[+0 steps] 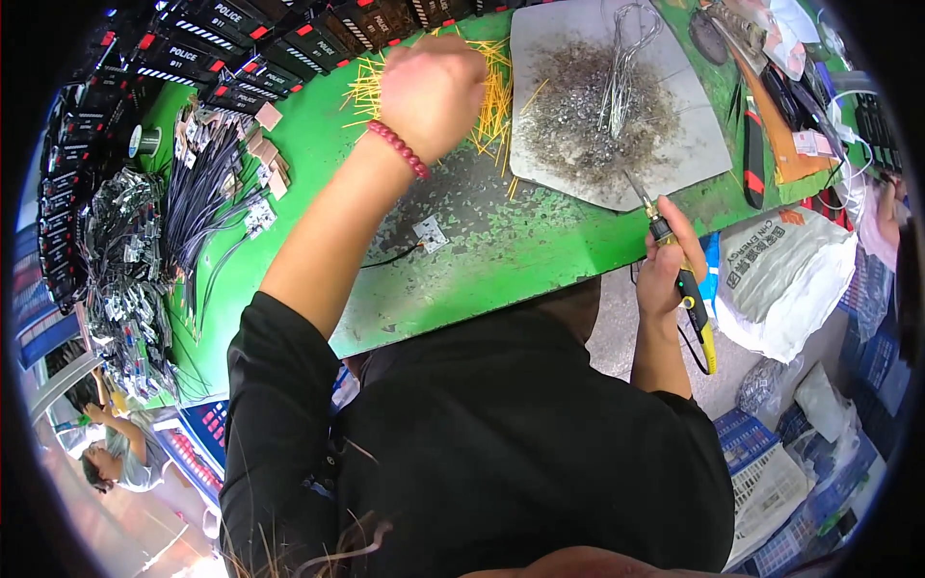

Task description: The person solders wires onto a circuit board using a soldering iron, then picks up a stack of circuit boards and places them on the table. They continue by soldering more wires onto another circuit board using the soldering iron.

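Black shirt (520, 443) fills most of the lower view, closest to the camera, with a few loose strands of hair over it at the bottom. Past that it's a green worktable (540, 241), pretty scuffed up, paint worn off in patches.

Left hand (434, 87) is way out over a scattered heap of thin yellow wires (496, 111), fingers curled down with the back of the hand facing up — can't tell if it's actually pinching one, the fingertips are hidden. Red beaded bracelet (397, 152) on that wrist.

Right hand (667, 265) has a closed grip on a yellow-and-black soldering iron (688, 289), little green light showing on the handle. Its tip points up-left over the near edge of a grey board (694, 144) — can't say whether it's touching. That board's covered in dark, crusty residue, with a loose loop of silvery solder wire (626, 72) lying across it.

Between the two arms, a small white circuit board (430, 234) sits on the table with a black lead (395, 258) trailing left. Further left: a bundle of black cables (198, 207) with little boards on the ends, a tangled pile (125, 260) beside it, and a small spool (145, 141). Black boxes (183, 53) line the far left edge, and a red-and-black cutter (753, 159) lies right of the grey board.
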`<control>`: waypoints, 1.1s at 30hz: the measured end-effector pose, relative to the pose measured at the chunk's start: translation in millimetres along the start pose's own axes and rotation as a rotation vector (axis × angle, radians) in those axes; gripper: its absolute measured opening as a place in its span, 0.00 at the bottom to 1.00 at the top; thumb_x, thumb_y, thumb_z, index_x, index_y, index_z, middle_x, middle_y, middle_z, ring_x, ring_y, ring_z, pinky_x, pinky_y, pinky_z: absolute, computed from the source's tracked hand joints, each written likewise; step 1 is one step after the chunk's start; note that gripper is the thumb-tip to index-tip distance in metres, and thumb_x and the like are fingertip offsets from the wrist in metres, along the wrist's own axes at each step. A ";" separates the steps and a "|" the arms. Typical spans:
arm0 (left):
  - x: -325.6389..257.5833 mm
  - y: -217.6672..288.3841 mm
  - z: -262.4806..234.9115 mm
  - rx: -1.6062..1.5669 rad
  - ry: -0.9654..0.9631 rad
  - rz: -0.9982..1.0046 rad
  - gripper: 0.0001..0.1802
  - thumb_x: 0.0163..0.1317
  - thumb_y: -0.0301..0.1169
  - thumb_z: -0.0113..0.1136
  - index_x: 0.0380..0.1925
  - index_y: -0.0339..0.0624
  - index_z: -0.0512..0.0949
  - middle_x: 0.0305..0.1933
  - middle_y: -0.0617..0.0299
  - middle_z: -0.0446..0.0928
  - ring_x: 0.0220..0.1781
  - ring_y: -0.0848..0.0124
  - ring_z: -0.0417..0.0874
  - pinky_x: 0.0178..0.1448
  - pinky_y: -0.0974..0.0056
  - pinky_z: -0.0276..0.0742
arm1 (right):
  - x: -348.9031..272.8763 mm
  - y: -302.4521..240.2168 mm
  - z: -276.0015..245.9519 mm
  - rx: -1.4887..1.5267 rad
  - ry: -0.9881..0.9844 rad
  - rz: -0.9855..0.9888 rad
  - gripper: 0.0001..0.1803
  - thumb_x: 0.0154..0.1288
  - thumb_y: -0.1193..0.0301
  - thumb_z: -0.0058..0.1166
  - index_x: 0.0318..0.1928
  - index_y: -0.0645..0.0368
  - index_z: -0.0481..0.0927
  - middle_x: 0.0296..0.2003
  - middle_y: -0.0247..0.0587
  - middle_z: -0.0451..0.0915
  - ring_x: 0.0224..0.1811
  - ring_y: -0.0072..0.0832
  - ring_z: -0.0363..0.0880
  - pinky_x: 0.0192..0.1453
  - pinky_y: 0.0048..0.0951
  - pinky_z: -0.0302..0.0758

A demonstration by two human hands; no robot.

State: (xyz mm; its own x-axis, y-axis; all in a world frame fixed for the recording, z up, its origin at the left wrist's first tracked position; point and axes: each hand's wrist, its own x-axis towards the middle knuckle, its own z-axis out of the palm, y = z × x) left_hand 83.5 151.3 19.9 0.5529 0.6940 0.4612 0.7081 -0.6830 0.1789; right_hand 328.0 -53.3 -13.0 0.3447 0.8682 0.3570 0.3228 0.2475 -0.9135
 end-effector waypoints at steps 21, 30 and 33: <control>33.7 32.6 20.1 -0.123 -0.439 -0.382 0.10 0.53 0.39 0.60 0.32 0.48 0.83 0.36 0.52 0.83 0.40 0.53 0.84 0.47 0.52 0.80 | 18.5 10.4 -9.5 0.151 0.218 0.067 0.19 0.61 0.69 0.57 0.49 0.63 0.70 0.31 0.32 0.70 0.26 0.15 0.66 0.27 0.16 0.62; 22.0 19.2 8.9 -0.226 -0.263 -0.403 0.13 0.54 0.33 0.55 0.38 0.49 0.83 0.33 0.55 0.84 0.37 0.55 0.85 0.45 0.52 0.80 | 47.4 21.5 -18.6 0.172 0.065 0.147 0.09 0.58 0.78 0.59 0.38 0.62 0.73 0.28 0.27 0.72 0.28 0.12 0.67 0.32 0.16 0.63; 4.3 11.4 -7.2 -0.435 -0.145 -0.340 0.14 0.59 0.28 0.57 0.45 0.37 0.81 0.25 0.62 0.80 0.28 0.75 0.81 0.37 0.69 0.77 | 47.3 22.3 -12.8 0.145 0.046 0.133 0.09 0.57 0.78 0.58 0.38 0.61 0.74 0.28 0.26 0.72 0.28 0.12 0.66 0.33 0.16 0.62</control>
State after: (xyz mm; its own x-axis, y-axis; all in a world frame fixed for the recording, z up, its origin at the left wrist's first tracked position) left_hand 90.8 144.9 30.1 0.4021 0.8943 0.1963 0.6280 -0.4254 0.6517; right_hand 362.8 -12.2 -14.0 0.4164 0.8777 0.2370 0.1426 0.1943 -0.9705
